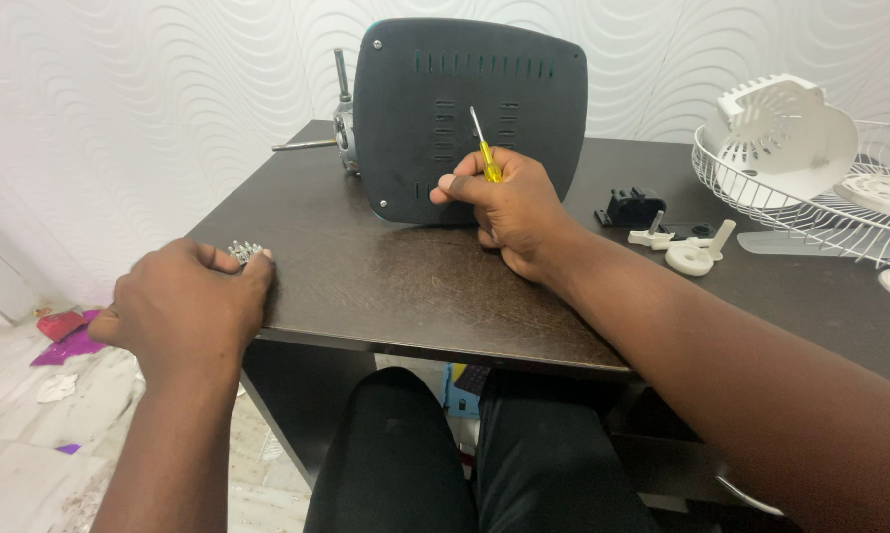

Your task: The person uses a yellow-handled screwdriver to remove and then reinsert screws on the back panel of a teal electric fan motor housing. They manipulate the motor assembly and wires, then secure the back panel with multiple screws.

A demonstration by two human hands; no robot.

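The person is sitting at a dark bench point(386, 286) and, by the look of it, working between screws on the fan's dark back cover point(469, 118), which is standing upright at the far middle of the bench, with a metal shaft point(307, 145) poking out at its left side. The right hand point(509, 212) is closing in a fist round a yellow-handled screwdriver point(484, 153), blade pointing up and leaning slightly left in front of the cover's vents, not seated in any screw that I can make out. The left hand point(183, 306) is resting palm down at the bench's near left edge, fingers curling narrowly over a small heap of screws point(245, 251) and touching them; whether one is already pinched I cannot tell. I judge this to be the fetching or setting-down of a screw, so the next move is calling for a fine pinch at the heap and a steady tip brought square to a hole in the cover. The right forearm is reaching in from the lower right, wrist resting on the bench; the left arm is coming straight up from below. To the right are lying a white wire guard point(810, 197), a white housing point(780, 128), a black part point(630, 207) and small white parts point(687, 247).
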